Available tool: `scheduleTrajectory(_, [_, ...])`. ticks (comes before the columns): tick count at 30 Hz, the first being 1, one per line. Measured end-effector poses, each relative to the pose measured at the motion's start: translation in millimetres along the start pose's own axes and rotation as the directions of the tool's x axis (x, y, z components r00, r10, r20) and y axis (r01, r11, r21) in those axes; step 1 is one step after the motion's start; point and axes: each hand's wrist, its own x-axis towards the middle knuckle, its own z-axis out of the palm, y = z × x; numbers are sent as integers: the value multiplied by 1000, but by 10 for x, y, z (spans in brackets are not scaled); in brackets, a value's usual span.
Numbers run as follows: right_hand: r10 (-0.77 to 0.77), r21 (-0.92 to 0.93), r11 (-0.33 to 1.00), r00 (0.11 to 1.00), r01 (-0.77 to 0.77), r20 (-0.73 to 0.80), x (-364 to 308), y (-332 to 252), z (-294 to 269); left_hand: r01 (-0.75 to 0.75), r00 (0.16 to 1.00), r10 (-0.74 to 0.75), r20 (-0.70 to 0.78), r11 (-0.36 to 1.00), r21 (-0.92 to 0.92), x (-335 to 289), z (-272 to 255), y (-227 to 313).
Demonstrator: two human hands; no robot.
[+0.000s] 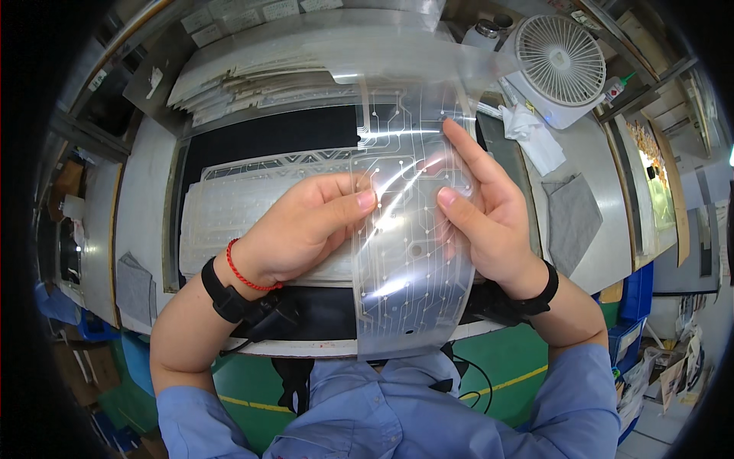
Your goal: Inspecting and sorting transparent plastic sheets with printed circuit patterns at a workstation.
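Between my hands I hold up a clear plastic film sheet (405,268) printed with fine pale circuit lines and dots. It bends, and bright glare streaks cross it. My left hand (310,218) pinches its left edge, thumb in front and fingers partly hidden behind. On the opposite edge, my right hand (489,206) grips with the thumb on the front face, and its index finger stretches up along the sheet. Below and to the left, a stack of similar printed film sheets (229,222) lies on a black work surface (229,145).
More stacked sheets (245,84) lie at the back. A white fan (562,65) stands at the far right, near a crumpled white cloth (531,138). Grey cloths (569,222) rest on the metal tables on both sides. A lidded jar (482,34) is beside the fan.
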Motion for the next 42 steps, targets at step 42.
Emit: scheduleTrajectory(42, [0,-2,1000,998,0,-70,48,-33,-23,-286,865,276,-420,957,41,81,-135,41])
